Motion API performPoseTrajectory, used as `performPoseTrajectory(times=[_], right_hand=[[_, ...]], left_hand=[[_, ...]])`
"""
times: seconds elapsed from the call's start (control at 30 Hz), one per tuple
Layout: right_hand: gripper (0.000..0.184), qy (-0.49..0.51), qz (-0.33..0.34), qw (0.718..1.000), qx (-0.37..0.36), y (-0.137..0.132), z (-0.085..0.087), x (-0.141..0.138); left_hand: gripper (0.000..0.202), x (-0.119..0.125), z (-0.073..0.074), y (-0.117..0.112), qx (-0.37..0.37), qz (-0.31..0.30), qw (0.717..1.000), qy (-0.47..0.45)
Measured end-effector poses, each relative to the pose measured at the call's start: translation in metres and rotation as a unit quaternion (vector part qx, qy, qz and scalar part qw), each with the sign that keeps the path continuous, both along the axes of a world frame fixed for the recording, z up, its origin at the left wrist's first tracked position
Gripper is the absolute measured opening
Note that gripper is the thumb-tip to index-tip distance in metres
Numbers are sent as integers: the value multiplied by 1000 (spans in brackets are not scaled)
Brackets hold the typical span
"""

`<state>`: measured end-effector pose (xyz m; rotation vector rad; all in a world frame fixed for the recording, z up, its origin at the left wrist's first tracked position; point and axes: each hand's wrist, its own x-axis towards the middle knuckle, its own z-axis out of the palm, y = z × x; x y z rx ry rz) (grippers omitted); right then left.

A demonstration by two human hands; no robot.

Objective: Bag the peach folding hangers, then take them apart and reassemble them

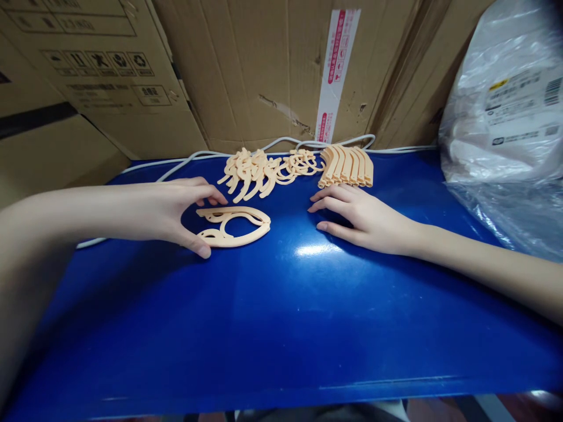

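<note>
A folded peach plastic hanger [259, 234] lies flat on the blue table, its closed end pointing right. Around its left end is my left hand [182, 211], thumb in front and fingers behind, spread apart; whether the skin touches the plastic I cannot tell. My right hand [352, 217] rests on the table with fingers parted and nothing in it. Just behind that hand lies a row of curved peach hanger arms [349, 165]. Loose curved pieces [248, 173] form a heap at the back middle, beside a small pile of peach hooks [301, 163].
Cardboard boxes [264, 70] stand along the back of the blue table [281, 328]. A white cable [193, 157] runs along the rear edge and down the left side. At the back right, a clear plastic bag with a label [497, 117] bulges onto the table.
</note>
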<state>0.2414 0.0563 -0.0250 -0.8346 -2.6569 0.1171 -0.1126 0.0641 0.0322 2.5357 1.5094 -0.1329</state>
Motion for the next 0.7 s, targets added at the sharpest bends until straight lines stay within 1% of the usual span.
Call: performPoseTrajectory(times=[0.17, 0.37, 0.57, 0.7], right_hand=[[33, 2, -3, 1000, 1, -1, 0, -1], [32, 1, -1, 1000, 2, -1, 0, -1], [31, 3, -3, 1000, 1, -2, -1, -1], [32, -1, -5, 1000, 4, -2, -1, -1]], left_hand=[[61, -8, 1, 4, 5, 14, 1000, 26], [61, -11, 0, 9, -2, 26, 1000, 15], [65, -22, -7, 18, 24, -1, 1000, 16], [70, -24, -9, 21, 38, -13, 999, 9]])
